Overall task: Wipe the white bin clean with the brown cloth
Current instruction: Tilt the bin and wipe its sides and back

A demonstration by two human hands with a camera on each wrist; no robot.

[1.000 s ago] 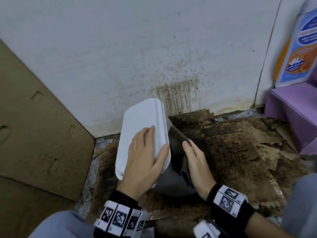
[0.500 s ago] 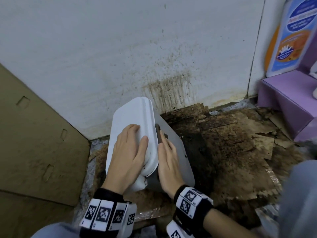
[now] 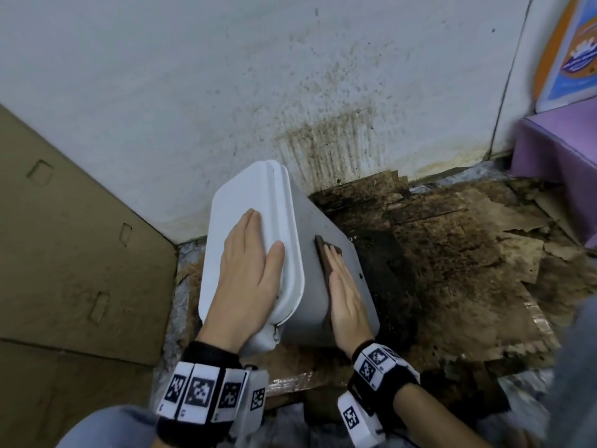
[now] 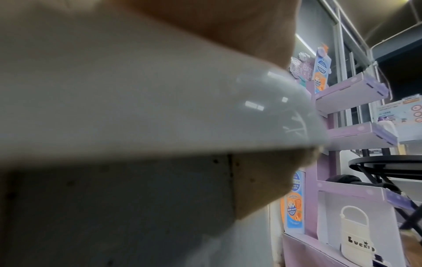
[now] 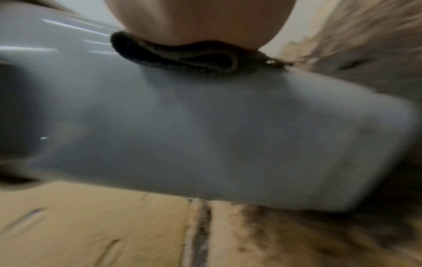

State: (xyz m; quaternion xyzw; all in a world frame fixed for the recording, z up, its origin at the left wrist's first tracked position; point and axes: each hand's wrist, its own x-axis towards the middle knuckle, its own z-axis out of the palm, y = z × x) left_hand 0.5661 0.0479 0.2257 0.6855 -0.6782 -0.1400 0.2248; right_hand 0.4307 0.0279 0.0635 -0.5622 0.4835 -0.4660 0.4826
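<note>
A: Where is the white bin (image 3: 310,270)?
B: Frame centre, tilted. The left hand (image 3: 248,276) lies flat on its lid.
A: And the right hand (image 3: 347,299)?
B: Fingers straight, pressing the brown cloth (image 3: 324,253) against its side.

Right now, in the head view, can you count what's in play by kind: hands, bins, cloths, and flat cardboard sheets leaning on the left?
Hands: 2, the left hand flat on the lid and the right hand pressing the cloth
White bin: 1
Brown cloth: 1
Cardboard sheet on the left: 1
Total: 5
</note>
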